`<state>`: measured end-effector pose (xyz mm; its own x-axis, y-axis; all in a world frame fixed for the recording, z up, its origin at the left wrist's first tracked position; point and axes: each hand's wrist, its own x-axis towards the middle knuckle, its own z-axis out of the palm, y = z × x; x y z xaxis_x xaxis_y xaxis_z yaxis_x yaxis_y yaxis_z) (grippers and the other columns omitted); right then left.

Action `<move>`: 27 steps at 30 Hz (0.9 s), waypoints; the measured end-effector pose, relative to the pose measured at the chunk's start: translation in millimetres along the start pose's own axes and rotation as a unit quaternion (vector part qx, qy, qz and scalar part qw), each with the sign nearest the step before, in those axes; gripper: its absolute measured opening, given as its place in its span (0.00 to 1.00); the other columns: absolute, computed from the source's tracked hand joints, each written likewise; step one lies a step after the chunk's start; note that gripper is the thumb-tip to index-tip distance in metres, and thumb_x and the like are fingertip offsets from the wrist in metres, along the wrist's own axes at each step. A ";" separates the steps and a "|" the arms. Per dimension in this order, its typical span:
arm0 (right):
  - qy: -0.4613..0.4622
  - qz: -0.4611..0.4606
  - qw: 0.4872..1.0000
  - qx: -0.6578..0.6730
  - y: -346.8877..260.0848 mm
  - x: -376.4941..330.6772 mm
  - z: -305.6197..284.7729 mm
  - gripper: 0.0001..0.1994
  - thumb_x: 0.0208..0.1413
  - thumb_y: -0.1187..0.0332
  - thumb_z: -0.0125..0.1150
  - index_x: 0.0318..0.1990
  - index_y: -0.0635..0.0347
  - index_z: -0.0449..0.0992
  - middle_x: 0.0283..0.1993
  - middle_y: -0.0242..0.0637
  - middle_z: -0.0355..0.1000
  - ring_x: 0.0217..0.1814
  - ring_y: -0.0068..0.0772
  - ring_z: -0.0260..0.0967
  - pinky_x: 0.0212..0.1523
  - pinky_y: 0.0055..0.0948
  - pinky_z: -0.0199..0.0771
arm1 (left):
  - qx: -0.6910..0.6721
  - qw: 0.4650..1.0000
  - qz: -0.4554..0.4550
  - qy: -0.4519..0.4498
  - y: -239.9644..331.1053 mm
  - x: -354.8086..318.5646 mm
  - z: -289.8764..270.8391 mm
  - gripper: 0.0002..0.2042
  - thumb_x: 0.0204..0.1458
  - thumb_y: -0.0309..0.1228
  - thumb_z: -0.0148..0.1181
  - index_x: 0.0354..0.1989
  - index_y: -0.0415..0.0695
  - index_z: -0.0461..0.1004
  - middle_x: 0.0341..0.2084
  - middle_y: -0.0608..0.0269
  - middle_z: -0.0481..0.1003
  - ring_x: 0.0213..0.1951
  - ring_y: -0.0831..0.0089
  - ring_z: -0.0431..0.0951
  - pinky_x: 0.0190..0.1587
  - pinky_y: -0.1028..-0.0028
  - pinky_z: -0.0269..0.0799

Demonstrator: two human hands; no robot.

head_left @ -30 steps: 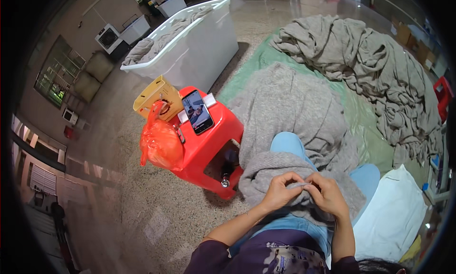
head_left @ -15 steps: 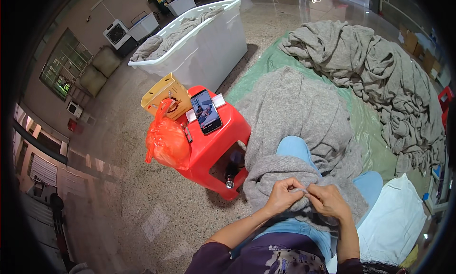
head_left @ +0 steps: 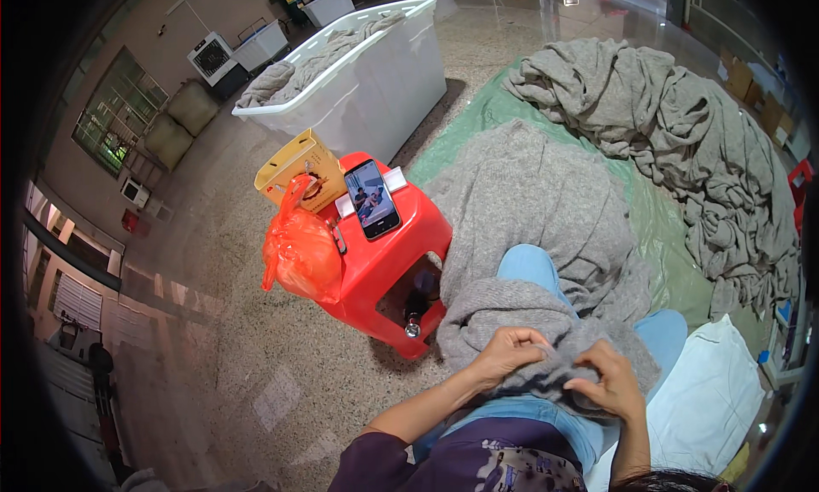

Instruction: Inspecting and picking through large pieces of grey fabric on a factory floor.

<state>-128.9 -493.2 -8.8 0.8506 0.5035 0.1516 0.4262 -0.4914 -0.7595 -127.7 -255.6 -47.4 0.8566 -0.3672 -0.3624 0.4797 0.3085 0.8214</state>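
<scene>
A long grey knitted fabric (head_left: pixel 537 202) lies over my lap and spreads onto the floor ahead of my knees. My left hand (head_left: pixel 512 354) pinches a bit of this fabric between thumb and fingers above my lap. Just to its right, my right hand (head_left: pixel 607 381) has its thumb and fingers apart, with nothing visible between them. It hovers close over the cloth; whether the fingertips touch it I cannot tell.
At my left stands a red plastic stool (head_left: pixel 388 266) bearing a phone (head_left: pixel 372 200), a yellow paper bag (head_left: pixel 300 170) and an orange plastic bag (head_left: pixel 300 253). Beyond is a white bin (head_left: pixel 367 91) of grey fabric. A grey fabric heap (head_left: pixel 657 108) lies on green sheeting (head_left: pixel 473 117).
My right hand has let go of the fabric and moved right and slightly down, its fingers opening. My left hand keeps its pinch in nearly the same place.
</scene>
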 end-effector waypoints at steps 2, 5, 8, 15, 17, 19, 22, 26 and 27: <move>0.005 0.024 1.000 -0.010 8.3 -8.5 -13.7 0.08 0.44 0.72 0.67 0.31 0.64 0.75 0.29 0.38 0.68 0.30 0.35 0.68 0.29 0.27 0.65 | -0.019 1.000 0.000 -0.001 7.3 -2.6 -7.0 0.05 0.48 0.21 0.62 0.34 0.39 0.75 0.28 0.72 0.74 0.29 0.87 0.71 0.33 0.84 0.66; 0.023 0.086 0.996 0.000 16.3 -22.5 -21.9 0.05 0.44 0.77 0.64 0.30 0.66 0.75 0.29 0.38 0.69 0.27 0.31 0.65 0.28 0.26 0.63 | -0.075 0.997 0.002 -0.022 12.4 -9.9 -11.2 0.04 0.50 0.24 0.62 0.33 0.40 0.75 0.28 0.73 0.73 0.30 0.87 0.70 0.34 0.85 0.64; 0.092 0.244 0.965 0.035 19.8 -32.2 -24.7 0.04 0.47 0.79 0.57 0.32 0.66 0.74 0.30 0.30 0.67 0.29 0.19 0.60 0.30 0.20 0.60 | -0.088 0.996 0.005 -0.021 14.9 -16.4 -7.8 0.04 0.51 0.26 0.62 0.33 0.41 0.75 0.28 0.74 0.73 0.30 0.87 0.69 0.35 0.86 0.63; 0.326 0.177 0.914 0.166 -2.2 -25.6 -17.9 0.05 0.52 0.80 0.56 0.37 0.67 0.74 0.32 0.31 0.69 0.35 0.21 0.63 0.38 0.19 0.63 | -0.123 0.990 0.057 0.024 26.3 -18.1 11.0 0.04 0.53 0.28 0.60 0.31 0.41 0.75 0.28 0.74 0.73 0.31 0.86 0.69 0.37 0.84 0.63; 0.293 0.069 0.949 0.093 -20.9 -22.2 -10.8 0.07 0.49 0.83 0.56 0.34 0.65 0.78 0.32 0.38 0.73 0.34 0.30 0.69 0.36 0.22 0.66 | 0.087 0.985 0.143 0.046 26.7 -14.0 20.6 0.05 0.54 0.27 0.59 0.30 0.39 0.76 0.28 0.71 0.73 0.33 0.84 0.70 0.39 0.82 0.64; 0.218 0.000 0.973 0.072 -41.3 -19.3 3.3 0.09 0.45 0.83 0.59 0.34 0.63 0.79 0.30 0.41 0.76 0.31 0.37 0.73 0.33 0.28 0.72 | 0.156 0.971 0.182 0.026 25.2 -9.8 28.9 0.05 0.54 0.26 0.59 0.29 0.36 0.76 0.29 0.68 0.74 0.35 0.81 0.71 0.41 0.80 0.65; 0.200 -0.107 0.974 0.028 -57.4 -9.8 21.6 0.10 0.40 0.83 0.64 0.32 0.63 0.77 0.31 0.41 0.76 0.31 0.39 0.75 0.31 0.29 0.74 | 0.210 0.955 0.201 -0.062 20.0 -8.5 35.4 0.05 0.53 0.25 0.60 0.30 0.35 0.75 0.31 0.66 0.74 0.36 0.82 0.70 0.41 0.79 0.66; 0.267 -0.150 0.951 -0.034 -57.0 -1.7 29.9 0.11 0.38 0.83 0.65 0.32 0.62 0.77 0.30 0.40 0.74 0.29 0.38 0.74 0.28 0.29 0.73 | 0.057 0.989 0.116 -0.071 14.7 -12.8 32.4 0.04 0.54 0.25 0.59 0.30 0.37 0.76 0.31 0.69 0.74 0.34 0.86 0.70 0.38 0.82 0.65; 0.255 -0.154 0.954 -0.037 -55.6 -1.2 30.4 0.11 0.38 0.83 0.65 0.32 0.62 0.77 0.30 0.40 0.74 0.29 0.38 0.74 0.28 0.29 0.73 | 0.039 0.993 0.091 -0.066 14.5 -14.4 30.2 0.04 0.54 0.25 0.60 0.31 0.37 0.76 0.30 0.71 0.73 0.33 0.87 0.69 0.36 0.84 0.65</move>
<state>-162.9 -444.8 14.0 0.7127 0.2298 0.6628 0.6846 -0.4339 -0.5857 -138.8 -272.4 -17.0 0.8928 -0.4251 -0.1492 0.2994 0.3122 0.9016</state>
